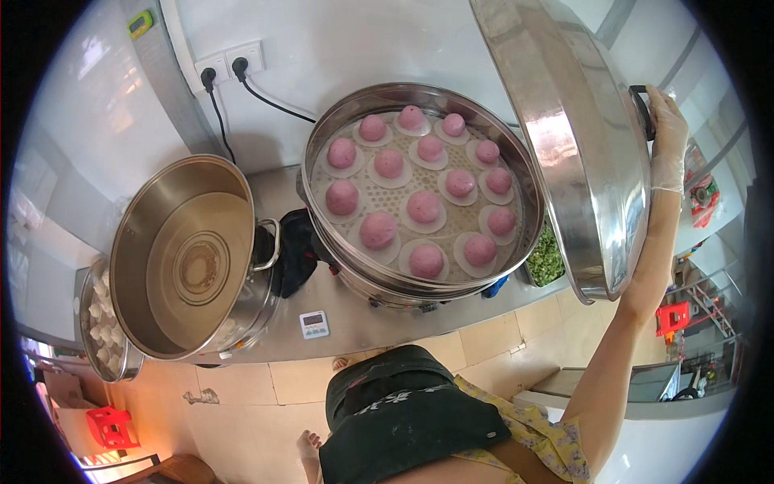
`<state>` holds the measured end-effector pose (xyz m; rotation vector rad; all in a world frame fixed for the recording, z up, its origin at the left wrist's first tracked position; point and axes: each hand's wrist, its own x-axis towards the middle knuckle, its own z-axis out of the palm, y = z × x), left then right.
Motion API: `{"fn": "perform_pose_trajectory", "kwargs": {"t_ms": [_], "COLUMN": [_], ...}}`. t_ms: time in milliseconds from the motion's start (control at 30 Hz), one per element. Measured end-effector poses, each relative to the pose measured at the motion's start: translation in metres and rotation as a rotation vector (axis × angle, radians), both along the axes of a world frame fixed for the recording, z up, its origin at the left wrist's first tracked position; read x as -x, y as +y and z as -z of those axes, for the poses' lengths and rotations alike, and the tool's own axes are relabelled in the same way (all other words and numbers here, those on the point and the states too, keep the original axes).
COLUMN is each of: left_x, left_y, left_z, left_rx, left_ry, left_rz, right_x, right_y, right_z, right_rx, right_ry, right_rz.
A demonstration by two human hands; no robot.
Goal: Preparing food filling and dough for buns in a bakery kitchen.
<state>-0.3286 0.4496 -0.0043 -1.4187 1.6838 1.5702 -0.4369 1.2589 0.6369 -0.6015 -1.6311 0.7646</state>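
Right hand (667,133) gripping lid handle (640,109), arm (622,347) outstretched, left hand (309,443) lowered

Bright and mostly sharp; glare streaks the steel lid (576,153) at right; fisheye bending toward dark edges

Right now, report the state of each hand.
Left hand: low at the side, nothing visible in it; open or closed unclear.
Right hand: closed on the black handle of the large domed silver metal lid.
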Motion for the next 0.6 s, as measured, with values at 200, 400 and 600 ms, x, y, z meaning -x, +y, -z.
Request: {"fn": "perform_pose_trajectory", "kwargs": {"t_ms": [200,400,600], "left_x": [-0.010,-0.008,-0.027], "left_y": [-0.005,-0.017,-0.034], "left_z": [0.000,0.003,-0.008], "left_rx": [0.011,-0.001,-0.066], "left_ry": [-0.019,-0.038,0.021], "left_rz": [-0.022,-0.039,-0.031], "right_x": [0.011,0.068,0.153], "right_y": [-0.019,-0.055,-0.116], "right_z": [0.006,0.035,0.103], "right_rx": [-0.013,-0.276,-0.280], "right_ry": [-0.013,-0.275,-0.410], "right_rz": [-0.002,0.019,-0.044]}}
